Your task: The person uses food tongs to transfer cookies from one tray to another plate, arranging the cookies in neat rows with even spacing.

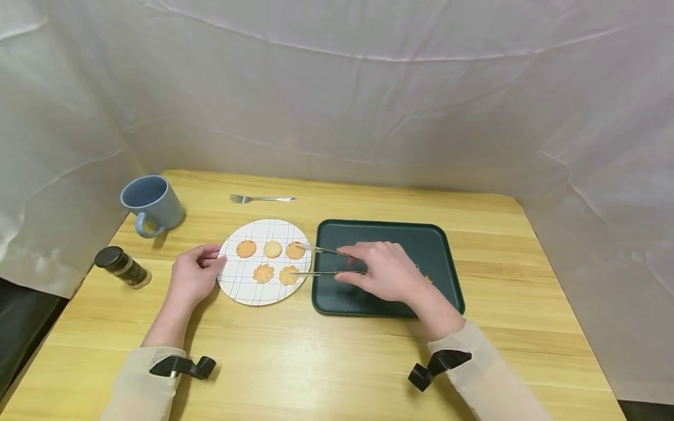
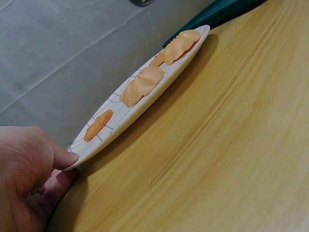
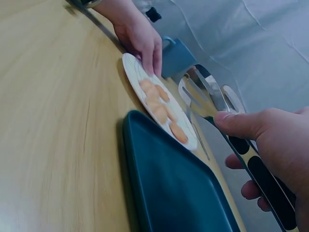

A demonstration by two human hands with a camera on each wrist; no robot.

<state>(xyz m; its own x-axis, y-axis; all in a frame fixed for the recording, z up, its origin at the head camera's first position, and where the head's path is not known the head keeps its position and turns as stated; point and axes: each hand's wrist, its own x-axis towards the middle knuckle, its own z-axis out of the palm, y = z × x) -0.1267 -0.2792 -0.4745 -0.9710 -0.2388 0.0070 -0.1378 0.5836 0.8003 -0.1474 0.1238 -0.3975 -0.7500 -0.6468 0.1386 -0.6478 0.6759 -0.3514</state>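
Note:
My left hand (image 1: 193, 276) pinches the left rim of a round white plate (image 1: 234, 286) with blue grid lines, thumb on top and fingers beneath. On the plate lie three round cookies (image 1: 272, 249) in the back row and two flower-shaped cookies (image 1: 264, 273) in front. My right hand (image 1: 387, 270), above a dark green tray (image 1: 379, 229), holds metal tongs (image 3: 215, 92) with black-and-cream handles. The tongs' arms are spread apart and reach over the plate's right side; whether they touch a cookie I cannot tell. An orange piece (image 1: 429, 279) on the tray is mostly hidden behind my right wrist.
A blue mug (image 1: 158, 204) stands at the back left of the wooden table (image 1: 295, 362). In front of it is a black-capped spice jar (image 1: 123, 267). Behind the plate lies a fork (image 1: 263, 199). Pale cloth (image 1: 337, 117) hangs along the back and sides.

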